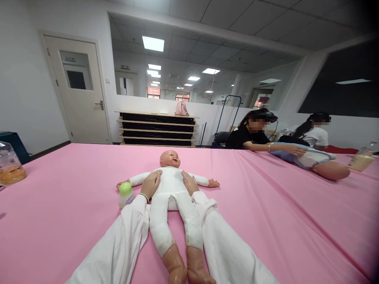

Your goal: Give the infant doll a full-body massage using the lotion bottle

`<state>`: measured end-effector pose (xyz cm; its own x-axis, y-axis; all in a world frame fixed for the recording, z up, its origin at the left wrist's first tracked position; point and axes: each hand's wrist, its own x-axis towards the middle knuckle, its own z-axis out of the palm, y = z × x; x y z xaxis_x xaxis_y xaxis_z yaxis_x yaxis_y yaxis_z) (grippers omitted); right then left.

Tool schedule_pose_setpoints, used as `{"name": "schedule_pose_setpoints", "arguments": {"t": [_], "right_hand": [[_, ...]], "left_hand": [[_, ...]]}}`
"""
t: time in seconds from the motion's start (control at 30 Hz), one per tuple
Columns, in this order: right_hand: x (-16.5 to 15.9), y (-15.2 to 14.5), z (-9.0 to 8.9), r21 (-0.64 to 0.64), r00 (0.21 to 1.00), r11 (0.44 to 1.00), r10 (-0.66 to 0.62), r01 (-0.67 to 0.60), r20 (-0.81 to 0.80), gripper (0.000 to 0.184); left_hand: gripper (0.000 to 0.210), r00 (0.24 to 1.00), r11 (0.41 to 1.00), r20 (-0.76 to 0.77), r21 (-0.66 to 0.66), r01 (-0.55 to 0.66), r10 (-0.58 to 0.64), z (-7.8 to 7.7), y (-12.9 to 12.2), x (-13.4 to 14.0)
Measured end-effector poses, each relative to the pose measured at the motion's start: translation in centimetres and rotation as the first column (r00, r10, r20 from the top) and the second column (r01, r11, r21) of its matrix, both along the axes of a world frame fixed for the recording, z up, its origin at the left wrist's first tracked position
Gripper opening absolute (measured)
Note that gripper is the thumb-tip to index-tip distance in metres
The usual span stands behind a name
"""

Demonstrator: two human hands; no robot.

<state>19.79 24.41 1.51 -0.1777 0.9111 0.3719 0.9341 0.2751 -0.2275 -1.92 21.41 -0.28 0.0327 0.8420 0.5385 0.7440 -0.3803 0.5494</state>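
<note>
A baby doll with a white cloth body lies on its back on the pink sheet, head away from me and arms spread to the sides. My left hand rests on the left side of its chest, fingers stretched out. On the opposite side of the chest lies my right hand, also flat with fingers extended. Neither hand grips anything. Just left of my left wrist, beside the doll's hand, stands a small bottle with a green cap.
Pink sheet covers the table. At the left edge stands a bottle of orange liquid. To the right, a co-worker reaches over another doll; a bottle stands past it. Another person sits behind.
</note>
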Motion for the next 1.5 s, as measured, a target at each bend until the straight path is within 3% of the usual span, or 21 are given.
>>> {"name": "schedule_pose_setpoints", "arguments": {"t": [0.13,0.37,0.6,0.77,1.0,1.13,1.2,1.37,1.5], "right_hand": [[0.1,0.2,-0.4,-0.01,0.999,0.999,-0.053,0.053,0.009,0.037],[0.6,-0.3,-0.2,0.019,0.997,0.997,-0.072,0.072,0.027,0.036],[0.0,-1.2,-0.1,0.04,0.998,0.999,0.03,-0.032,0.052,0.035],[-0.3,-0.9,-0.4,0.038,0.996,0.998,0.048,-0.051,0.071,0.038],[0.0,-0.4,-0.2,0.025,0.993,0.996,-0.085,0.084,0.079,0.039],[0.1,-0.9,-0.2,0.027,0.989,0.992,-0.128,0.127,0.077,0.039],[0.1,-1.0,-0.1,0.023,0.99,0.992,-0.123,0.121,0.072,0.038],[-0.2,-0.6,0.0,0.002,0.996,0.997,-0.076,0.076,0.049,0.038],[-0.5,-0.3,0.0,-0.009,0.997,0.997,-0.077,0.077,0.021,0.042]], "left_hand": [[0.043,0.998,0.999,-0.059,-0.048,0.004,-0.007,-0.2,0.7,0.0],[0.044,0.963,0.961,-0.006,-0.055,-0.271,0.271,0.3,-0.4,-0.4],[0.044,0.993,0.999,0.11,-0.003,-0.036,0.036,0.4,-0.9,-0.2],[0.044,0.999,0.99,0.002,-0.136,0.033,-0.033,-0.2,0.3,-0.1],[0.042,0.947,0.941,-0.138,-0.137,-0.309,0.29,0.1,0.0,-0.3],[0.046,0.914,0.915,-0.142,-0.083,-0.394,0.38,0.3,-0.6,-0.6],[0.046,0.927,0.929,-0.105,-0.054,-0.366,0.359,0.4,-0.7,-0.6],[0.042,0.994,0.991,0.018,-0.08,-0.107,0.109,0.2,-0.2,-0.4],[0.043,0.997,0.983,-0.014,-0.165,-0.076,0.075,-0.2,0.6,-0.3]]}}
